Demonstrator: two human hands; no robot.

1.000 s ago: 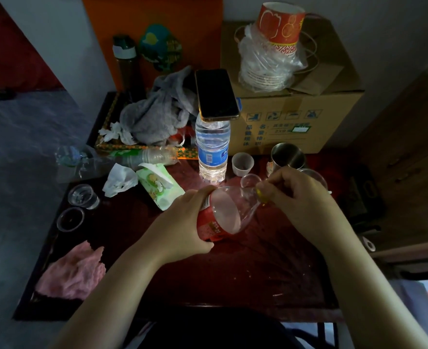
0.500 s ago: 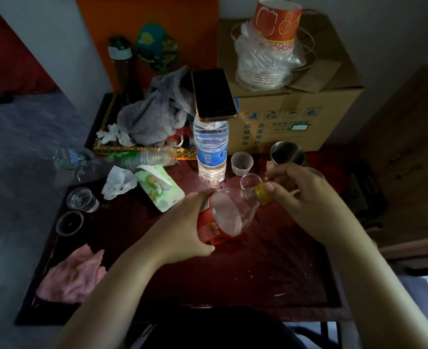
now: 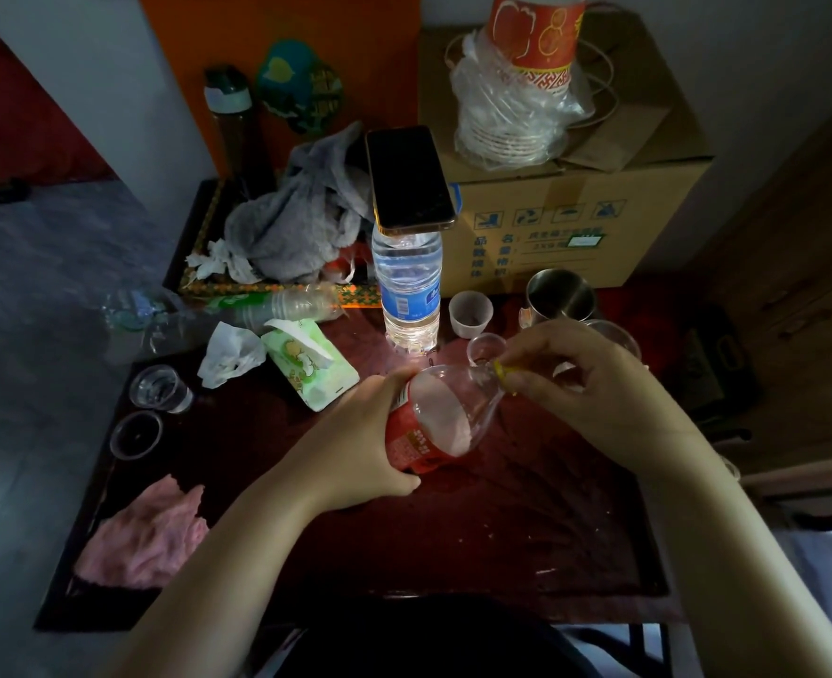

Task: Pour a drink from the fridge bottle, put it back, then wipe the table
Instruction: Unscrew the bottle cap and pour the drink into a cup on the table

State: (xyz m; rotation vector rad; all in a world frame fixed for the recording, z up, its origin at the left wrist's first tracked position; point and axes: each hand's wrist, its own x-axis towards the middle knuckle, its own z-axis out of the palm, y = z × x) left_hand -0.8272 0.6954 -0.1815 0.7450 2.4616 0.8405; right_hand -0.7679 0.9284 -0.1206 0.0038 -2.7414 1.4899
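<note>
Bottle (image 3: 433, 423) tilts over the worktop (image 3: 502, 530), neck toward a small cup (image 3: 486, 348). Left hand (image 3: 355, 447) wraps its red label; right hand (image 3: 595, 389) pinches the yellow cap (image 3: 502, 373). Pink cloth (image 3: 144, 535) lies at the left edge.

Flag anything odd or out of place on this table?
A phone lies flat, balanced on top of the upright water bottle, overhanging it; it could slide off. Behind the tissue pack, a clear plastic bottle lies on its side. White specks dot the table near its front edge.
</note>
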